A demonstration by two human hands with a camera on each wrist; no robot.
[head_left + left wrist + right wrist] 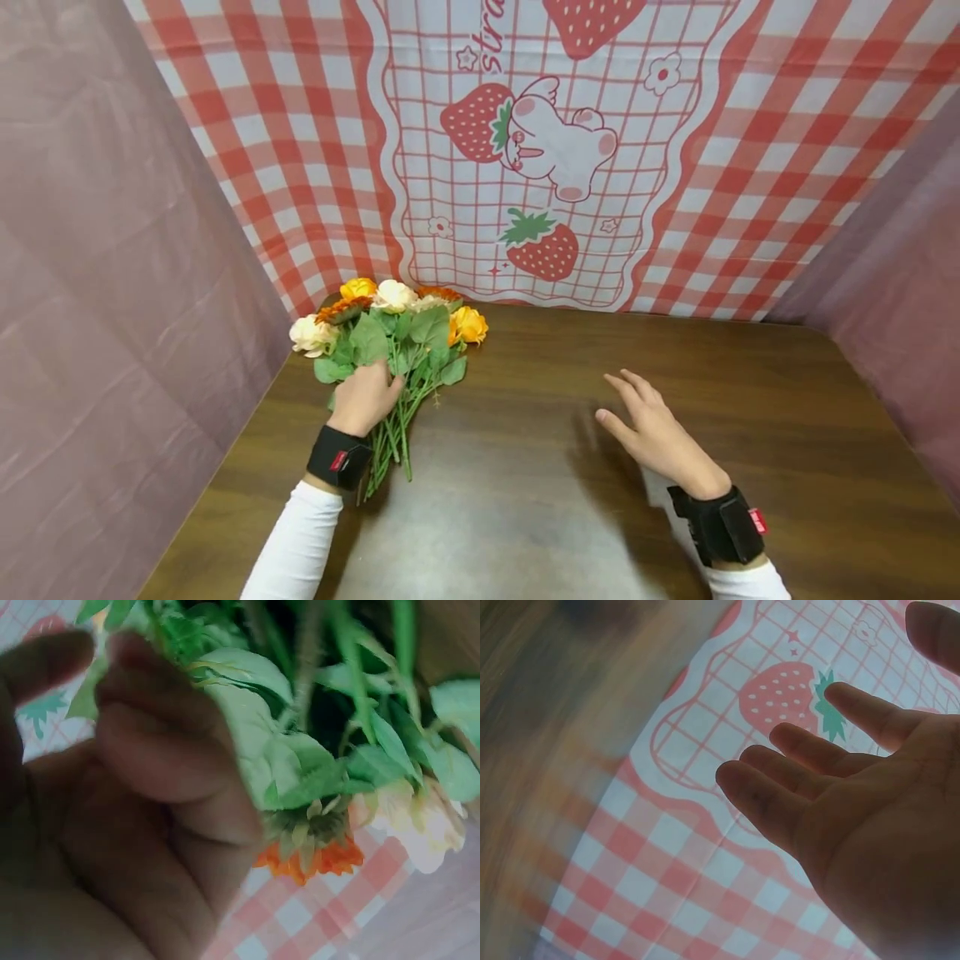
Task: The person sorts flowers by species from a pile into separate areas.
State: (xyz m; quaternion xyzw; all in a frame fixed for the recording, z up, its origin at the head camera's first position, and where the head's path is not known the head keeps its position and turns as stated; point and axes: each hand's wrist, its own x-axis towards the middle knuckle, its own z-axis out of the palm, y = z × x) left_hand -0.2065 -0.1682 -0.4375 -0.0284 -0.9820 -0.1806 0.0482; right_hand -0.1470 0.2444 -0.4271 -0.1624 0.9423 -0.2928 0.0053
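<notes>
Several artificial flowers with green leaves and long stems [405, 433] lie bunched on the table's left side, their white, yellow and orange heads toward the back. Over the leaves and stems is my left hand [365, 400], fingers bent. In the left wrist view, the curled fingers of the left hand [142, 772] are beside leaves [262, 742] and an orange flower [322, 851]; whether they pinch a stem is unclear. My right hand [663, 437] hovers above the table's right half, fingers spread and holding nothing; the right wrist view shows the right hand [877, 817] with its palm visible.
A brown wooden table [510, 500] spans the area under both hands. Behind it hangs a red-and-white checked cloth [757, 183] with strawberry and rabbit prints. Pinkish drapes [112, 275] stand at the left and right sides.
</notes>
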